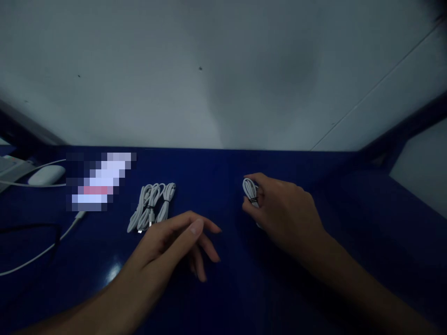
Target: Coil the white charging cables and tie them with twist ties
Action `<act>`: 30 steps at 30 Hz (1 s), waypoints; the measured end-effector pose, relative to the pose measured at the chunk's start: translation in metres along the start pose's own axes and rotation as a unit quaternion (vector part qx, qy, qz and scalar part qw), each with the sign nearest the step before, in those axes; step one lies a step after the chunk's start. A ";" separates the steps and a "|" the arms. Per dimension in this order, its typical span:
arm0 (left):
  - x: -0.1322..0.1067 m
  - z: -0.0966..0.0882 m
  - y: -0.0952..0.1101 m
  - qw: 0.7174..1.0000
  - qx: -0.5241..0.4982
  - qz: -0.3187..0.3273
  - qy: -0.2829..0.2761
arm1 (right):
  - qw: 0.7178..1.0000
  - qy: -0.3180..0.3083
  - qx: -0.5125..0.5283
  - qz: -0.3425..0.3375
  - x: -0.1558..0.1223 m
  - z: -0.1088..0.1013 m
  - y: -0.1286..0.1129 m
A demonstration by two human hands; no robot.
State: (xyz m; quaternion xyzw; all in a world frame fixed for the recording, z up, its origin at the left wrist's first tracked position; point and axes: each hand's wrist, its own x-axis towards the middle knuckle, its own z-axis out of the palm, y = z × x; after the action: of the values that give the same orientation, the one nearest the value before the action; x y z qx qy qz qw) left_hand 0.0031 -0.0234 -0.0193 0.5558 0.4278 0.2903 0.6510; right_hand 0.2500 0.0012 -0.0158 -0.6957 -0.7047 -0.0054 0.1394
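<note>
Between the thumb and fingers of my right hand (284, 204) is a coiled white cable (250, 190), bound round its middle with a dark tie. The lower end of that coil is partly hidden by the hand. My left hand (181, 242) hovers over the blue table with its fingers loosely apart and nothing in them. Just beyond it lie several bundled white cables (152, 204), side by side, each coiled and tied. Metal plug ends show at their near side, and the left hand covers part of the lower edge.
A lit, pixelated phone (103, 181) lies at the left, with a white charging cable (66, 232) running from its near end. Farther left are a white rounded device (47, 175) and a pale box (12, 170). A light wall (223, 93) rises behind the blue table (206, 167).
</note>
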 end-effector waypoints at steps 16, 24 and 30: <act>0.000 -0.001 0.002 1.000 0.011 0.006 0.007 | 0.998 -0.024 -0.059 -0.005 -0.002 0.005 -0.002; -0.003 -0.001 0.002 0.995 0.087 0.031 0.027 | 0.996 -0.016 -0.082 0.001 -0.003 0.006 -0.003; -0.006 0.000 0.001 0.976 0.193 0.064 0.076 | 0.995 -0.010 -0.094 0.003 -0.003 0.007 -0.003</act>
State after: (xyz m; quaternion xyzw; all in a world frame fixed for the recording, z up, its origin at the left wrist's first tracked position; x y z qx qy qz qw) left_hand 0.0006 -0.0286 -0.0165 0.6736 0.4870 0.2851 0.4774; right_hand 0.2458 -0.0005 -0.0229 -0.7076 -0.7006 -0.0646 0.0662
